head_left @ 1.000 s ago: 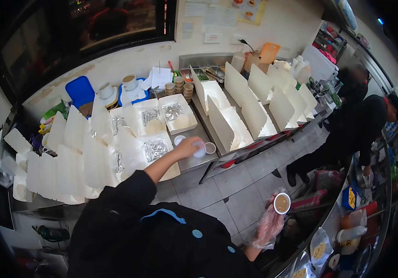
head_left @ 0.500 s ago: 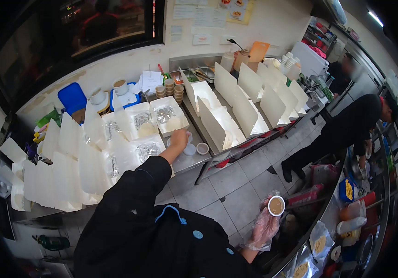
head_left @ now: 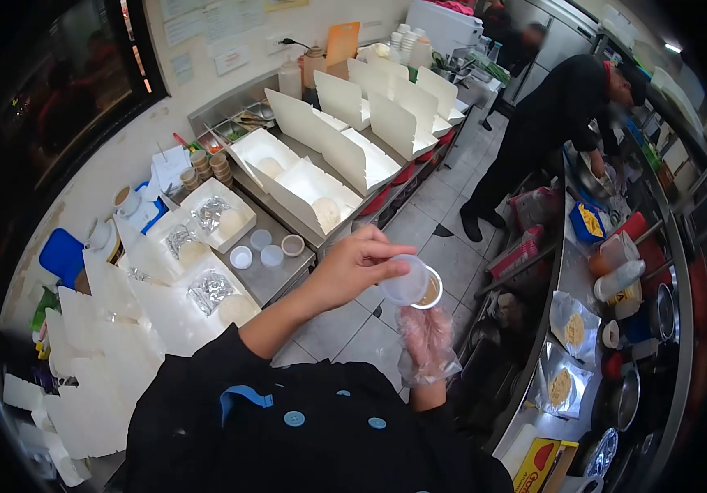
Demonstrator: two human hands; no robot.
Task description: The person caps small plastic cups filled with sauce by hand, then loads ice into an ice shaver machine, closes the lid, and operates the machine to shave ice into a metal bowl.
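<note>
My left hand (head_left: 360, 269), bare, pinches a clear plastic lid (head_left: 403, 281) between thumb and fingers. The lid partly overlaps a small white-rimmed cup (head_left: 433, 293) of brown sauce; whether they touch I cannot tell. In a clear plastic glove, my right hand (head_left: 426, 338) holds that cup from below. Several small plastic pieces, lids or cups, lie left of my hands on the steel table, including a clear one (head_left: 271, 256) and a brown-filled cup (head_left: 293, 245). Beside them, an open white box (head_left: 242, 215) contains foil and a pale rounded mound.
Many open white boxes (head_left: 378, 123) stand along the counters. Stacked brown-filled cups (head_left: 220, 169) are near the wall. At right, a co-worker (head_left: 534, 131) in black bends over a metal bowl (head_left: 588, 177). Foil sheets with food (head_left: 561, 386) lie on the right counter.
My left hand has come away from the table to the sauce cup and now shows a lid. My gloved hand brings the cup closer to it. The view has turned right.
</note>
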